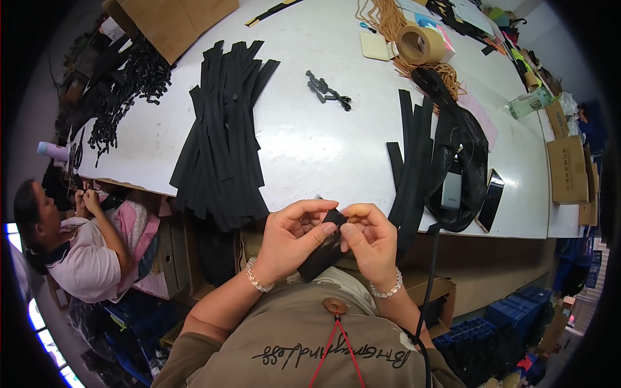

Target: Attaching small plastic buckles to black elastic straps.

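Close in front of my body, at the table's near edge, both hands pinch the end of a black fabric strip (321, 260). My left hand (292, 231) grips it with thumb and fingertips, and my right hand (370, 238) presses on the same end from the other side. Lower down, the strip hangs toward my lap. Whether a small part sits between the fingertips is hidden. A thick pile of similar black strips (223, 136) lies beyond my left hand. Fewer black strips (413, 174) rest beyond my right. Several small black pieces (328, 92) lie mid-table.
On the right of the white table (310, 149) are a black mesh bag (475, 139), a grey device (451, 189), a phone (491, 200) and a tape roll (420, 45). Black cord pieces (132, 77) heap at the far left. A person (84, 255) sits at left.
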A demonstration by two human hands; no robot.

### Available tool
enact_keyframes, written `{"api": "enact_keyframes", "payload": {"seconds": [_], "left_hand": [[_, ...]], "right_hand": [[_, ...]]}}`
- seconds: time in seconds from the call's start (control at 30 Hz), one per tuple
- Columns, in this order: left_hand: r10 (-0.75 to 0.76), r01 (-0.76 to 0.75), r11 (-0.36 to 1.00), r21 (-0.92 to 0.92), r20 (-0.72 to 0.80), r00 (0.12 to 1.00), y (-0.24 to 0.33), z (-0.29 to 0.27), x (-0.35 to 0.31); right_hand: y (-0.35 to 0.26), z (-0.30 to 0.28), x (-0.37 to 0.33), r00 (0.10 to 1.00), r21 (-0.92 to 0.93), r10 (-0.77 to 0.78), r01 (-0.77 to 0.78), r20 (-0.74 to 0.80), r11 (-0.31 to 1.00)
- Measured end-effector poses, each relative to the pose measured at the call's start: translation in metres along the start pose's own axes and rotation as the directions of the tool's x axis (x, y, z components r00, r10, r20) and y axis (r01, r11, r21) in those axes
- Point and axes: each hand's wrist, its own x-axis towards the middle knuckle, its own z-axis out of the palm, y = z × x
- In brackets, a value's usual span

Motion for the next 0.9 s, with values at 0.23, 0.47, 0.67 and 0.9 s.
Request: {"api": "enact_keyframes", "payload": {"seconds": [0.23, 0.47, 0.67, 0.9], "left_hand": [[-0.020, 0.017, 0.998, -0.056, -0.042, 0.999, -0.002, -0.001, 0.000], [-0.255, 0.255, 0.966, 0.046, 0.000, 0.967, 0.012, -0.001, 0.000], [-0.297, 0.296, 0.954, 0.040, 0.021, 0.955, 0.014, -0.003, 0.002], [-0.222, 0.215, 0.963, 0.164, 0.022, 0.975, 0.018, 0.002, 0.000]], "right_hand": [[0.000, -0.002, -0.001, 0.999, -0.062, -0.019, 0.021, 0.031, 0.998], [0.004, -0.009, 0.001, 0.996, -0.110, -0.047, 0.055, 0.078, 0.992], [0.004, -0.010, 0.003, 0.990, -0.091, -0.116, 0.123, 0.083, 0.988], [0.011, -0.013, 0.002, 0.998, 0.035, -0.043, 0.042, 0.046, 0.999]]}}
